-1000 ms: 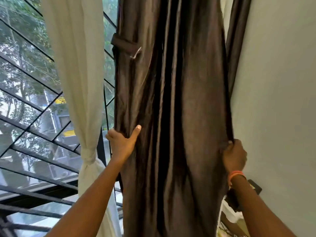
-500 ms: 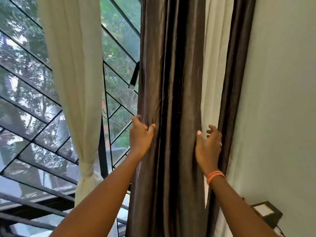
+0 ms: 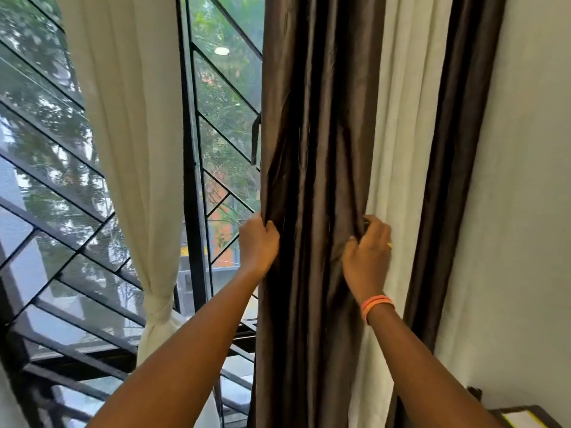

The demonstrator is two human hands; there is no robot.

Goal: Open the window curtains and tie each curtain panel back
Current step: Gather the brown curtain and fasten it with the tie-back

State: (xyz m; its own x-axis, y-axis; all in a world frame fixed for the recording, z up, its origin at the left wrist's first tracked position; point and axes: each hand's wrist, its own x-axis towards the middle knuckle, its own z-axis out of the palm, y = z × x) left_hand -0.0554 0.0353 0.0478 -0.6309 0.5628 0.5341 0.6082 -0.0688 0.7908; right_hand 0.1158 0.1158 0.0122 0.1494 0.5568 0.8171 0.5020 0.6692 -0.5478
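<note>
A dark brown satin curtain panel (image 3: 315, 134) hangs in the middle, bunched into narrow folds. My left hand (image 3: 258, 242) grips its left edge at mid height. My right hand (image 3: 367, 251), with orange bands on the wrist, grips the panel's right folds. A brown tie-back strip (image 3: 255, 139) dangles from the panel's left edge. To the left hangs a cream curtain (image 3: 129, 118), knotted low down at its tie (image 3: 157, 307). Behind the brown panel on the right hangs another cream curtain (image 3: 404, 149), and beside it a second brown panel (image 3: 457, 149).
The window (image 3: 222, 97) has a black metal grille (image 3: 193, 180) with slanted bars and trees outside. A pale wall (image 3: 531, 180) closes the right side. A dark box-like object (image 3: 525, 417) sits at the bottom right corner.
The brown panel has been gathered from a wide spread into a narrow bundle. My hands came closer together, and my right hand shifted from the far right edge onto the bunched folds.
</note>
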